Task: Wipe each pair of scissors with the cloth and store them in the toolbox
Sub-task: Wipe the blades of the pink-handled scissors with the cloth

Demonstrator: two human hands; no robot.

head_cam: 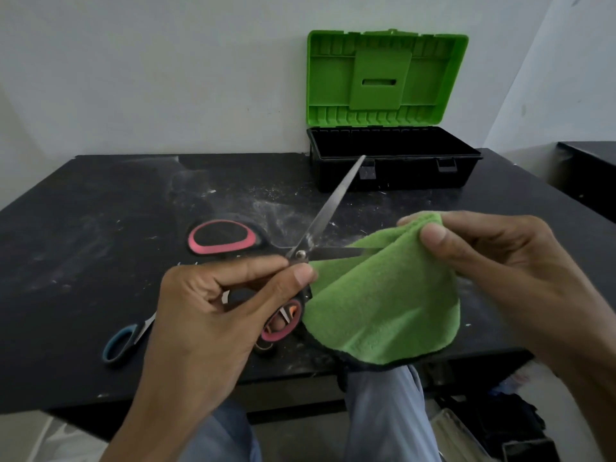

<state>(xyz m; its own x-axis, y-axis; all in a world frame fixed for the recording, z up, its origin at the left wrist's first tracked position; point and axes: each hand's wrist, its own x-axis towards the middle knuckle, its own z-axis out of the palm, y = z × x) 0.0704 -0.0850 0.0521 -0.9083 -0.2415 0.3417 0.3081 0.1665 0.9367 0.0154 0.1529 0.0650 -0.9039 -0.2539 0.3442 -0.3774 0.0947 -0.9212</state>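
Observation:
My left hand (pixel 213 315) grips a pair of black scissors with pink-lined handles (pixel 328 210) near the pivot, above the table. Its blades are spread apart: one points up toward the toolbox, the other runs right into the green cloth (pixel 383 308). My right hand (pixel 493 261) pinches the folded cloth around that blade. A second pair of scissors with a blue handle (pixel 121 340) lies on the table at lower left, partly hidden by my left hand. The toolbox (pixel 393 165) stands at the back with its green lid up, and what shows of its black inside looks empty.
The black table (pixel 100 211) is dusty with white specks and stands against a white wall. Another dark surface (pixel 590 168) sits at the far right. My legs in blue trousers show below the table's front edge, with bags on the floor at lower right.

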